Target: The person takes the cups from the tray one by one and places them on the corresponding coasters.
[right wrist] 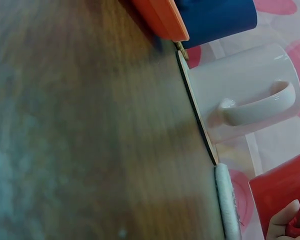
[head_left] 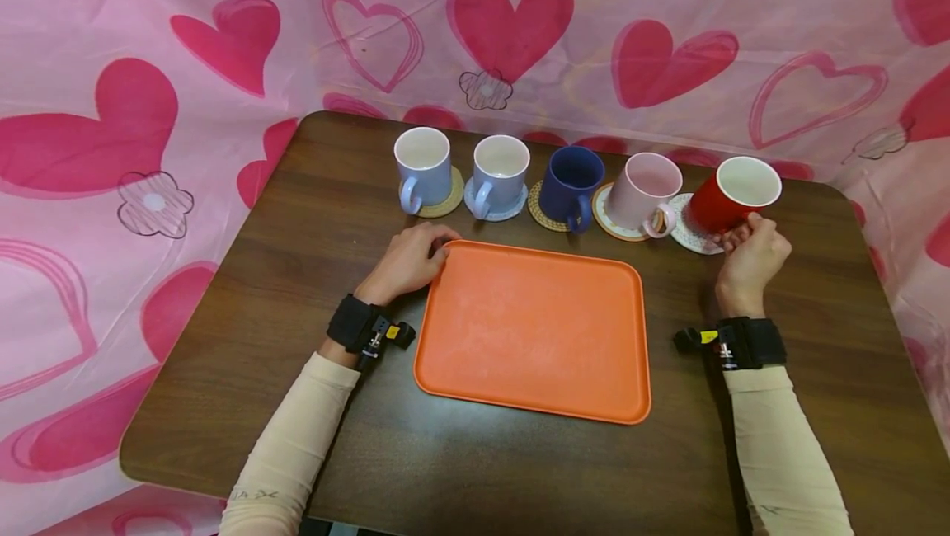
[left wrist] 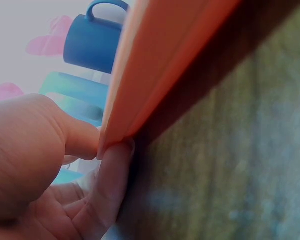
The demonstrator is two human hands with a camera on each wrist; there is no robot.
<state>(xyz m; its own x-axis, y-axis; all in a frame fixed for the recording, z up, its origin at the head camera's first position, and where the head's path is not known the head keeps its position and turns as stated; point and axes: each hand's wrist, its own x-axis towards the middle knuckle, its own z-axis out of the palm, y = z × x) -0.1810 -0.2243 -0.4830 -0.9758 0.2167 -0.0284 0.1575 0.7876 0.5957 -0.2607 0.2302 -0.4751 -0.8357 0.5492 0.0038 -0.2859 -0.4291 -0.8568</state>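
My left hand pinches the far left corner of an orange tray, which lies on the table. In the left wrist view the thumb is at the tray's rim and a finger is against its underside. My right hand grips the handle of a red mug with a white inside. The right wrist view shows a gap between the red mug and its white patterned coaster, so the mug is held just off it. The fingers hide most of the handle.
Left of the red mug stand a pink mug, a dark blue mug and two light blue mugs, each on a round coaster. The brown table meets a heart-print cloth along its far edge.
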